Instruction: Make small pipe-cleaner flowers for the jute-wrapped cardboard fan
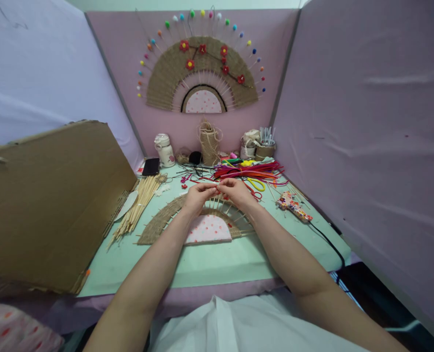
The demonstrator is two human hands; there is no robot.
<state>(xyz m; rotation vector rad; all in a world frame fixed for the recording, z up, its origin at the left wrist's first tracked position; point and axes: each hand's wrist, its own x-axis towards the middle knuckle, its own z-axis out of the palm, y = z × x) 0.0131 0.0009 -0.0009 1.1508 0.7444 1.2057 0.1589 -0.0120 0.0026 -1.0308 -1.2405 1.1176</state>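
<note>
Fingertips almost meeting, my left hand (pixel 201 194) and my right hand (pixel 236 191) both pinch a small red piece at the middle of the table. It looks like part of a red pipe cleaner, mostly hidden by the fingers. Just below lies a fan of twine woven over thin sticks (pixel 158 226), its half-round centre covered in dotted white cloth (pixel 209 229). My forearms cross over the fan and hide parts of it. Behind my hands spreads a bundle of red and pink pipe cleaners (pixel 253 170). A small red flower (pixel 184 186) sits left of my hands.
At right lies a flower-patterned glue gun (pixel 293 207), its black cord running off the edge. Yellow-handled scissors (pixel 256 184) rest near my right hand. Bamboo sticks (pixel 139 205) and a large cardboard sheet (pixel 55 210) occupy the left. A twine spool (pixel 210 144) stands behind; a finished fan (pixel 169 73) hangs above.
</note>
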